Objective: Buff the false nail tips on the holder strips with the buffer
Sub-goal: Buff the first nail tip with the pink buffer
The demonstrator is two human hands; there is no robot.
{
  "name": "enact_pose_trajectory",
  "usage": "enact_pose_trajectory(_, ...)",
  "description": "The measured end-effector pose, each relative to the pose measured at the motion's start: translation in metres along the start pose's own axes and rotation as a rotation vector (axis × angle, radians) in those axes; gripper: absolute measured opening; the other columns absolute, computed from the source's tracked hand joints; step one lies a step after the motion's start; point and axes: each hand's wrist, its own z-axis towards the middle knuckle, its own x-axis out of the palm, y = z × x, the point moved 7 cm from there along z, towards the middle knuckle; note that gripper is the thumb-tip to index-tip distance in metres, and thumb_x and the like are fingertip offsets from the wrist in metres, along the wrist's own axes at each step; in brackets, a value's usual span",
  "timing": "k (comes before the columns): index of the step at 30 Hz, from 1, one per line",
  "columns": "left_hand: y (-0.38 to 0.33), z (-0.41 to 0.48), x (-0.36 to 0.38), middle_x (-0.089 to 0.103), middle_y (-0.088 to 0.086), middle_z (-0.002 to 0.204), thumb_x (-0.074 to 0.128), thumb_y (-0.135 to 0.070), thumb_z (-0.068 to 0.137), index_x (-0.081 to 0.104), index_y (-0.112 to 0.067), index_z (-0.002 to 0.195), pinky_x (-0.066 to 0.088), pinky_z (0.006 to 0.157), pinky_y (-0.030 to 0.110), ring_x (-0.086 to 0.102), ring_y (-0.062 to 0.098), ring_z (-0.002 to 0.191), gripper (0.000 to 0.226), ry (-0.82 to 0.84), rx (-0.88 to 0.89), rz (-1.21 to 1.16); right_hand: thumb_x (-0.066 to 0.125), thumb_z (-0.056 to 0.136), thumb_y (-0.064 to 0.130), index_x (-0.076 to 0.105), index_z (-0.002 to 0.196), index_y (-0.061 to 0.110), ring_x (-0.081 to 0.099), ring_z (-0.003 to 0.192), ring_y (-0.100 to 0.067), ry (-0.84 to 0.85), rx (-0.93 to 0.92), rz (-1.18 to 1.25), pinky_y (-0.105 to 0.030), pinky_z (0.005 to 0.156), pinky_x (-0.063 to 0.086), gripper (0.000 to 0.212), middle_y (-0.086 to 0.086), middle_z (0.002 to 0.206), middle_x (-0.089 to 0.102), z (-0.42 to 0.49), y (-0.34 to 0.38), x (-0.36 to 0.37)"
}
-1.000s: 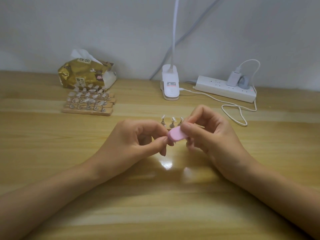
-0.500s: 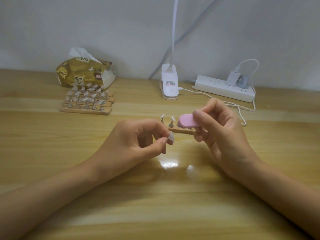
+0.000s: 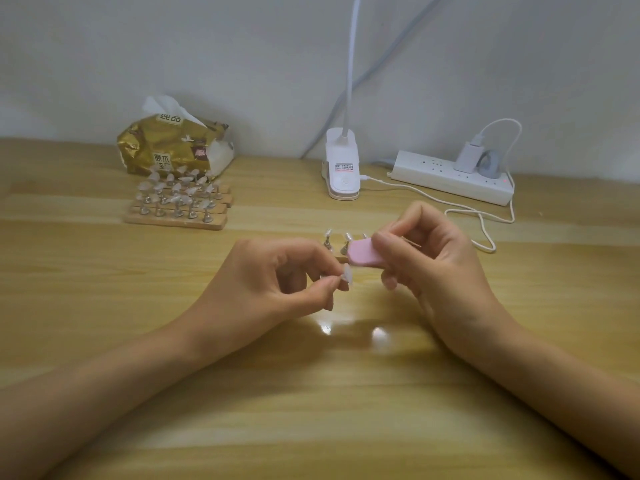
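Pinching a single tip (image 3: 347, 274) between thumb and forefinger, our left hand (image 3: 277, 275) sits low over the surface (image 3: 311, 410). Our right hand (image 3: 433, 261) is clamped on the pink buffer (image 3: 363, 254), which hangs just above and to the right of the tip, close but not touching.

A second ago the buffer lay against the tip. Half a second ago it had swung up and away on the right hand's side, and now it has dropped back close. We read this as a pause between strokes, so this tip is probably not finished.

Just beyond both hands lies a strip (image 3: 341, 260) with at least two tips standing on pegs; the rest is hidden behind the buffer. Well beyond the left hand, a stack (image 3: 176, 220) of strips carries many more tips. Behind it a gold pack (image 3: 166, 147) has a tissue poking out. Beyond the right hand, a power strip (image 3: 436, 174) holds a charger.
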Motion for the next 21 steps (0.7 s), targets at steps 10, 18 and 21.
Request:
enact_pose_trajectory(10,0.001,-0.001,0.003,0.072,-0.005,0.068,0.066,-0.029,0.081,0.073,-0.025,0.080,0.041,0.048,0.019,0.049,0.014,0.047,0.009,0.033,0.005,-0.012,0.082,0.079,0.014,0.057,0.073,0.020,0.055,0.068,-0.026,0.007,0.000,0.019,-0.019,0.048,0.046,0.027,0.004,0.069,0.066,-0.001,0.000,-0.001)
enact_pose_trajectory(18,0.000,0.003,-0.003,0.075,-0.006,0.085,0.066,-0.028,0.089,0.068,-0.021,0.093,0.043,0.050,0.022,0.049,0.007,0.052,0.009,-0.020,0.009,-0.025,0.070,0.075,0.021,0.049,0.075,0.017,0.051,0.066,-0.012,-0.182,0.106,0.113,-0.015,0.047,0.044,0.021,-0.011,0.085,0.062,0.012,-0.012,-0.032)
enact_pose_trajectory(21,0.016,0.011,-0.019,0.077,-0.005,0.093,0.063,-0.017,0.095,0.059,-0.015,0.097,0.044,0.052,0.014,0.052,0.006,0.053,0.006,-0.162,-0.094,-0.111,0.068,0.077,0.024,0.050,0.079,0.020,0.050,0.072,-0.010,-0.247,0.149,0.183,-0.012,0.049,0.046,0.018,-0.012,0.097,0.069,0.017,-0.018,-0.047)
